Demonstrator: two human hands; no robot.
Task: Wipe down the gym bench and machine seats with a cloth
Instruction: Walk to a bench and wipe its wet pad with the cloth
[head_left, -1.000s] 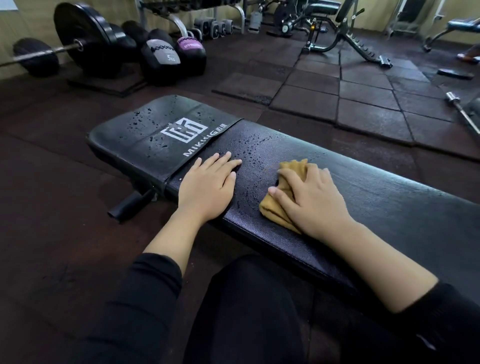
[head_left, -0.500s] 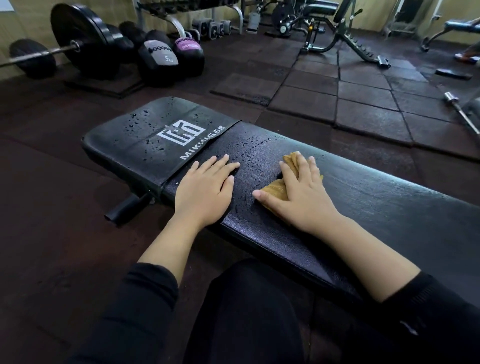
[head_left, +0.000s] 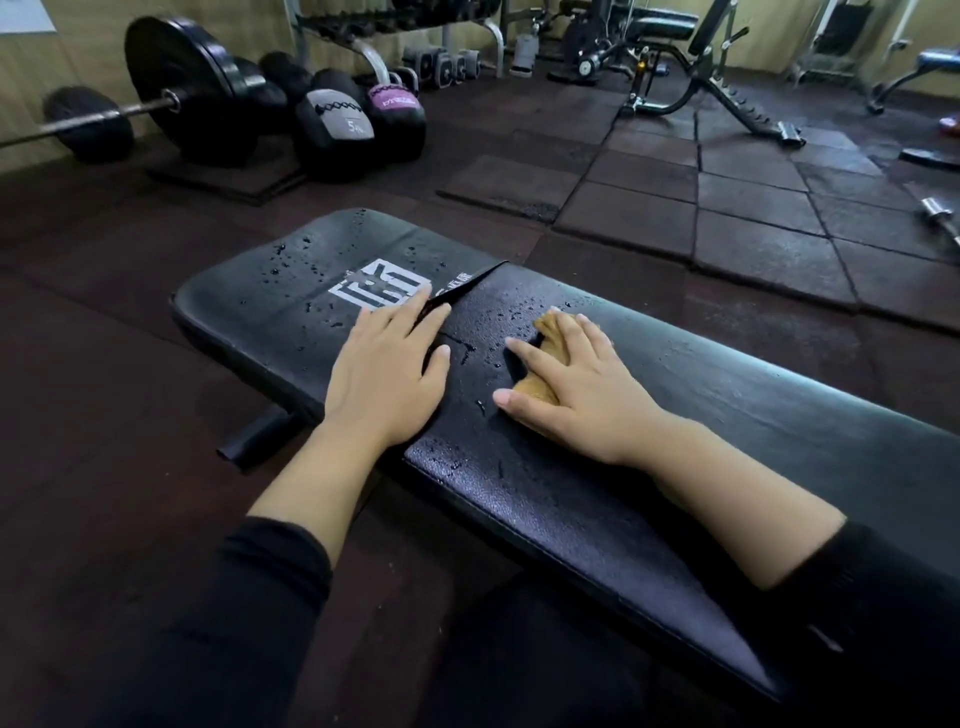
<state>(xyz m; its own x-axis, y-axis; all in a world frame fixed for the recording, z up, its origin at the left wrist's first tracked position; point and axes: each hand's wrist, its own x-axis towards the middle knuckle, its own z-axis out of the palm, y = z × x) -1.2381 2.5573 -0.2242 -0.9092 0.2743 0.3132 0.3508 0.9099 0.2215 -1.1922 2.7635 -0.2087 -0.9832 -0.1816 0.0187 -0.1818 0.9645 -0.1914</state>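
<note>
Bench (head_left: 597, 499) padding, black and beaded with droplets, was stretched from ten o'clock to four o'clock, and a tan cloth (head_left: 537, 387) was pressed flat onto it under the right hand (head_left: 574, 384), fingers spread and nearly straight. The left hand (head_left: 387, 371) was laid open and empty at nine o'clock of the cloth, across the seam by the white logo (head_left: 382, 285). Droplets toward ten o'clock could be missed, or merely smeared, since so little cloth was exposed beyond the palm.

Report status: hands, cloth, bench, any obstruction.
Left hand flat on bench. Right hand presses tan cloth, fingers spread. Droplets on the logo pad. Nothing in the way.
</note>
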